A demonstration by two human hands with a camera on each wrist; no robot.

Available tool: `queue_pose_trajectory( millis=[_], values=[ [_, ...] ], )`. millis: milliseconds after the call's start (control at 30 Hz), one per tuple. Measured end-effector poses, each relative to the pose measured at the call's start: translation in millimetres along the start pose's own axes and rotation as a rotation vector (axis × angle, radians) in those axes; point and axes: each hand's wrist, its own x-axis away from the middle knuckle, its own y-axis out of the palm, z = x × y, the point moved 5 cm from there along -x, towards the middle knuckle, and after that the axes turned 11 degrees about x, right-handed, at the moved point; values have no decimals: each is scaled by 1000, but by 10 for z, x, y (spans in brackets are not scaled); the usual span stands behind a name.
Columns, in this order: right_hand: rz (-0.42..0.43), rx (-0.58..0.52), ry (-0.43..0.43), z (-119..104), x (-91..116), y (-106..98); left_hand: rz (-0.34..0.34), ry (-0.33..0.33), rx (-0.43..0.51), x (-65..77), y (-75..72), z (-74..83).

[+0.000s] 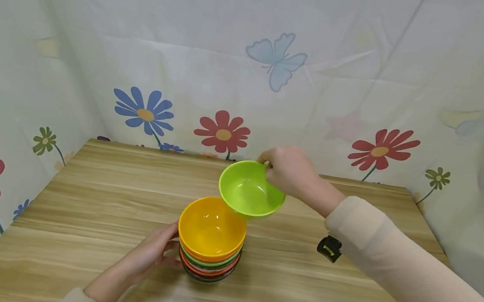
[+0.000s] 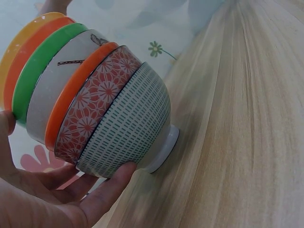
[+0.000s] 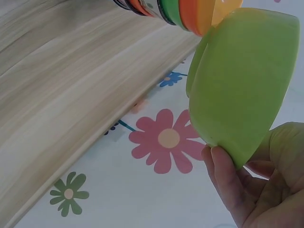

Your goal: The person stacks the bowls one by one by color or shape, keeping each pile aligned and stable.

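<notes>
A lime green bowl is tilted in the air, its hollow side facing the head camera. My right hand pinches it at the rim, thumb and fingers on either side of the wall. Just below and left of it stands a stack of nested bowls, a yellow one on top. Orange, green and patterned bowls show beneath, down to a white bowl with green dashes at the bottom. Cupped against the stack's left side, my left hand touches several bowls with thumb and fingers.
Beneath the stack is a wood-grain table. A small black object shows by the right sleeve, partly hidden. Behind the table and at its sides hangs a pale cloth printed with flowers and a butterfly.
</notes>
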Motion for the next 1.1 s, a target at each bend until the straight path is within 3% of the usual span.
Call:
queue_pose_trajectory(
  millis=[233, 567, 1100],
  values=[
    [-49, -55, 7, -113, 1, -13, 14, -6, -1, 2, -5, -7],
    [-57, -117, -56, -312, -9, -44, 34, -9, 4, 3, -5, -19],
    [-81, -158, -116, -576, 15, 113, 41, -8, 7, 0, 3, -21]
  ],
)
